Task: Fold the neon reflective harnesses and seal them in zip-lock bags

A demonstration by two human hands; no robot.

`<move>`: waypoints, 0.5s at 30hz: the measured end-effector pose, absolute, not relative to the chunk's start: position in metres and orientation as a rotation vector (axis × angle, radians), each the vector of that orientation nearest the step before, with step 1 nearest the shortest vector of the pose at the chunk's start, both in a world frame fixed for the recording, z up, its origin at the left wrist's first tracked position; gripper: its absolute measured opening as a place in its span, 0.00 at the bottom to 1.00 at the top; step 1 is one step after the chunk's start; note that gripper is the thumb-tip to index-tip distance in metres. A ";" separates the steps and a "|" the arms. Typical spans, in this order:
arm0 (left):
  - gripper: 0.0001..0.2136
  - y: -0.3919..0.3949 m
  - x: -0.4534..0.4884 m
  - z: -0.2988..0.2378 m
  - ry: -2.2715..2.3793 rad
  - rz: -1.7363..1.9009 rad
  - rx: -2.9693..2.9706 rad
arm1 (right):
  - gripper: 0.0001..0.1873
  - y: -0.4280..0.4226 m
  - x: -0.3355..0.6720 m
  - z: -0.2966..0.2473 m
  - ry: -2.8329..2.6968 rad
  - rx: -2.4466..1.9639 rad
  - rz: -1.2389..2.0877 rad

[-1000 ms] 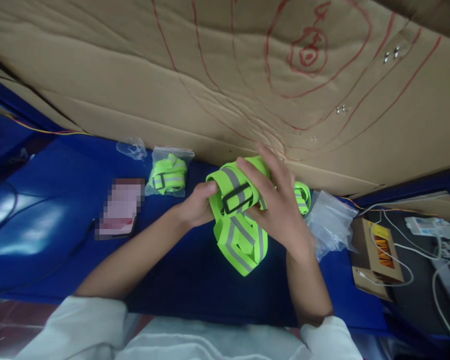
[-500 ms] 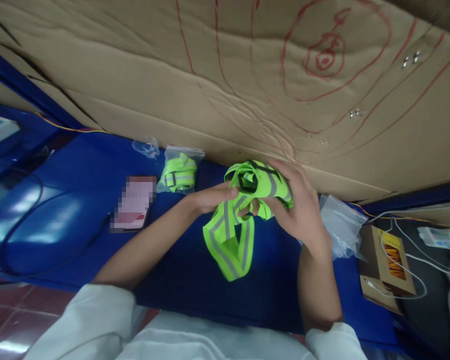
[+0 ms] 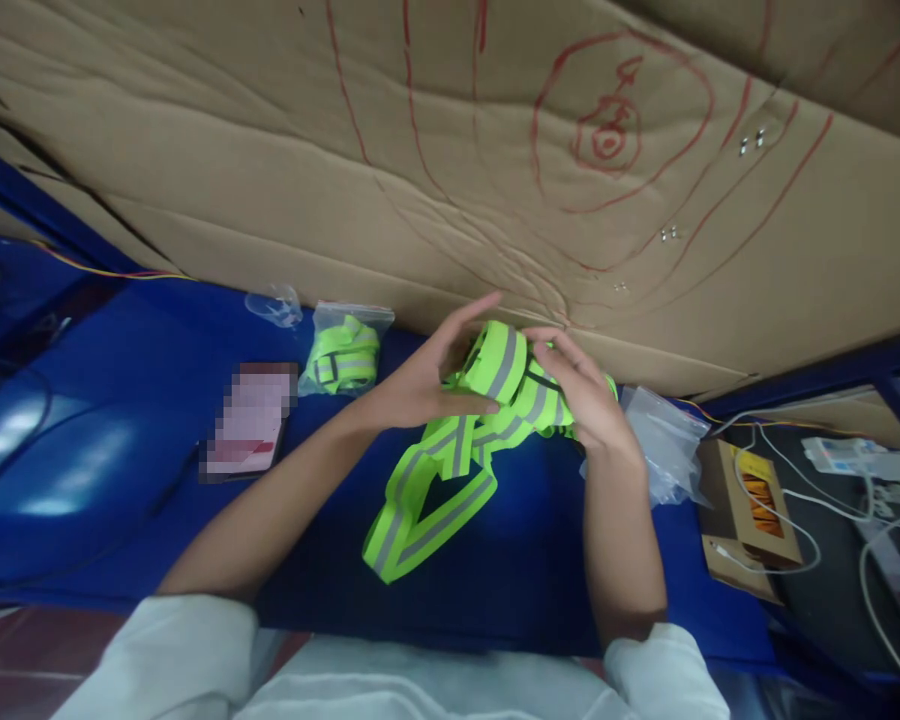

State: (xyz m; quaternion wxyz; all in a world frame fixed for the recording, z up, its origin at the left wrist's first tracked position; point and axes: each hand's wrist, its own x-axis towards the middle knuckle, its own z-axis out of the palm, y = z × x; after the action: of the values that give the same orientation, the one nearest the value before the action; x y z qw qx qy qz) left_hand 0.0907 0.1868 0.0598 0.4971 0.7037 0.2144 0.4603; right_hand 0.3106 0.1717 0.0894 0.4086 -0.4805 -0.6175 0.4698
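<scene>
A neon green strap with grey reflective stripes (image 3: pixel 450 470) is bunched between both hands over the blue table (image 3: pixel 120 400). My left hand (image 3: pixel 427 375) holds the rolled part with its thumb under the roll and its fingers raised above it. My right hand (image 3: pixel 581 400) grips the bundle from the right, fingers curled over a black buckle. A long loop of the strap hangs down toward me and lies on the table.
A clear bag with another folded green strap (image 3: pixel 343 352) lies at the back left, an empty clear bag (image 3: pixel 274 303) beside it. A phone (image 3: pixel 247 420) lies left. Clear bags (image 3: pixel 664 445) sit right, then a cardboard box (image 3: pixel 746 505) and white cables (image 3: pixel 855 500). A marked cardboard sheet (image 3: pixel 450 150) stands behind.
The strap has unrolled: its hanging loop has grown longer and swung left onto the table. Both hands have shifted on the bundle, the left hand's fingers lifting above the roll.
</scene>
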 end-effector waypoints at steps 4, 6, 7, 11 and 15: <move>0.30 0.181 0.082 0.084 0.650 1.115 2.082 | 0.22 0.170 0.306 0.091 -1.634 -1.173 1.240; 0.22 0.178 0.080 0.095 0.803 1.019 2.141 | 0.25 0.169 0.308 0.095 -1.658 -1.203 1.130; 0.21 0.178 0.080 0.100 0.905 1.007 2.117 | 0.27 0.169 0.310 0.098 -1.668 -1.213 1.062; 0.20 0.176 0.091 0.106 1.181 1.187 1.804 | 0.34 0.163 0.316 0.111 -1.808 -1.104 0.874; 0.20 0.176 0.097 0.104 1.058 1.068 1.613 | 0.36 0.156 0.314 0.117 -1.904 -1.113 0.733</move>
State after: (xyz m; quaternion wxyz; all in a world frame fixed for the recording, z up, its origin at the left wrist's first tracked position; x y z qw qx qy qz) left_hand 0.0974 0.1757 0.1044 0.4514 0.6526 0.4282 0.4324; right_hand 0.3136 0.1559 0.1170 0.3975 -0.4395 -0.7517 0.2893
